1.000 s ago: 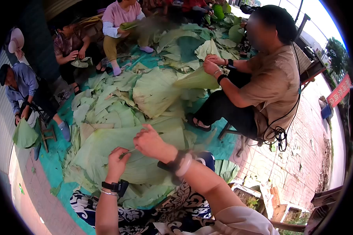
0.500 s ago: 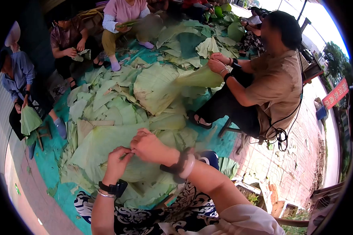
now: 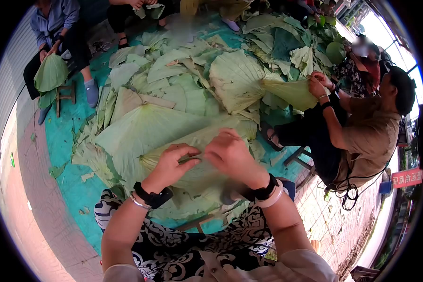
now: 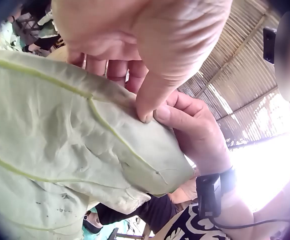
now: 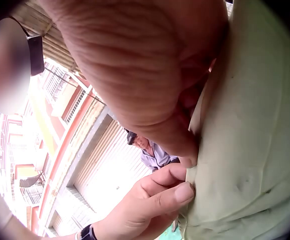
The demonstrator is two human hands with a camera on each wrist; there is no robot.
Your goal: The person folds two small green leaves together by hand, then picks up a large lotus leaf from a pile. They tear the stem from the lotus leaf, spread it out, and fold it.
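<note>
A large pale green lotus leaf with raised ribs runs between both hands. My left hand pinches its edge, the thumb on the near face and the fingers behind. Close beside it, my right hand pinches the same edge, its thumb nearly meeting the left thumb in the left wrist view. In the right wrist view the leaf fills the right side, and the right hand's far fingers are partly hidden. Below the hands, a broad heap of flattened lotus leaves spreads in front of my knees.
The heap lies on a teal ground sheet. To the right, a person in a brown shirt sits holding another leaf. At the far left, a seated person in a blue shirt holds a folded leaf. Others sit along the back.
The head view has tilted down and turned, so the surroundings sit higher and farther right. My hands have gone from apart to close together, now level side by side over the leaf.
</note>
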